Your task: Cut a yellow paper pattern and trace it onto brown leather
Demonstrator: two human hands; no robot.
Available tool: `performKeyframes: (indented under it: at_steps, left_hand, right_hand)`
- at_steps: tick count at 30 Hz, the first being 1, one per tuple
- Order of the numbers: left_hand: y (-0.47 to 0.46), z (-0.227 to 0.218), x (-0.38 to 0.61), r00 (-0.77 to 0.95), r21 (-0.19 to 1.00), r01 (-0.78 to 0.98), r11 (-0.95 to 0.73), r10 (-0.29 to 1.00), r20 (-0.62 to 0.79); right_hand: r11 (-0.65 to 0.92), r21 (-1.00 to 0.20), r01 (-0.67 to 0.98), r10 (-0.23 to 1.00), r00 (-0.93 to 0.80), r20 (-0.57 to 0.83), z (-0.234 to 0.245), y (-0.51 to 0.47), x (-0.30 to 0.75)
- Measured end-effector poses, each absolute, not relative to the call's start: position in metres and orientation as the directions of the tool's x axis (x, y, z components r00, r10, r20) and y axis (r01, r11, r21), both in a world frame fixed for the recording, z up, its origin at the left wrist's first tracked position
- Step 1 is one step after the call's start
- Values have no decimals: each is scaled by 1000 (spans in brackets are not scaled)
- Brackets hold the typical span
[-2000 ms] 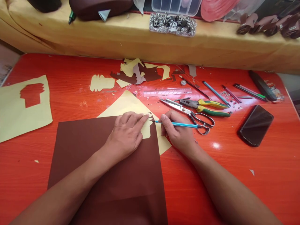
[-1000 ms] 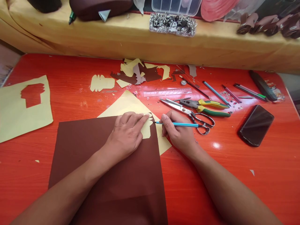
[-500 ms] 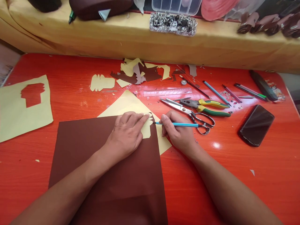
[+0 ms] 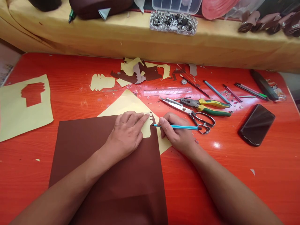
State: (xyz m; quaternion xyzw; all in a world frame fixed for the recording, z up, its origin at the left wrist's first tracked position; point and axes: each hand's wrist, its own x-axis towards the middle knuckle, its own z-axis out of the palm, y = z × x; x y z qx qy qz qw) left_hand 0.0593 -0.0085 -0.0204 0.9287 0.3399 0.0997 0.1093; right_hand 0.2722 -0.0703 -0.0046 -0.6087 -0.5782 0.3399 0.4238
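Observation:
My left hand [image 4: 127, 132] lies flat with fingers stretched out, pressing a small yellow paper template [image 4: 146, 129] onto a large dark brown sheet [image 4: 82, 143]. The template has a scalloped right edge, and its left part is hidden under the fingers. In my right hand [image 4: 175, 129] is a light blue pencil [image 4: 185, 127], pinched between thumb and fingers. Its dark tip points left and meets the brown sheet at the template's lower right edge. Beneath the brown sheet's top corner, a yellow sheet [image 4: 124, 103] sticks out.
Scissors [image 4: 184, 108], pliers [image 4: 199, 104] and a clear ruler [image 4: 167, 91] lie beyond my right hand. A phone [image 4: 256, 125] is at the right. Paper scraps [image 4: 145, 70] are piled at the back; a yellow sheet with a cutout [image 4: 14, 115] lies left. Metal snaps fill a box [image 4: 173, 23] behind.
The pencil's tip has shifted slightly down and left along the template's scalloped edge, with my right hand tilting a little. My left hand stays in place.

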Motion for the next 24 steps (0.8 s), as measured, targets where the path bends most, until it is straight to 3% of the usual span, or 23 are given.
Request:
performKeyframes:
  at_steps: [24]
  left_hand:
    - [-9,-22,60,747,278,607,-744,654,119]
  right_hand:
    - [8,-885,465,995,84,53,-5,-68,272]
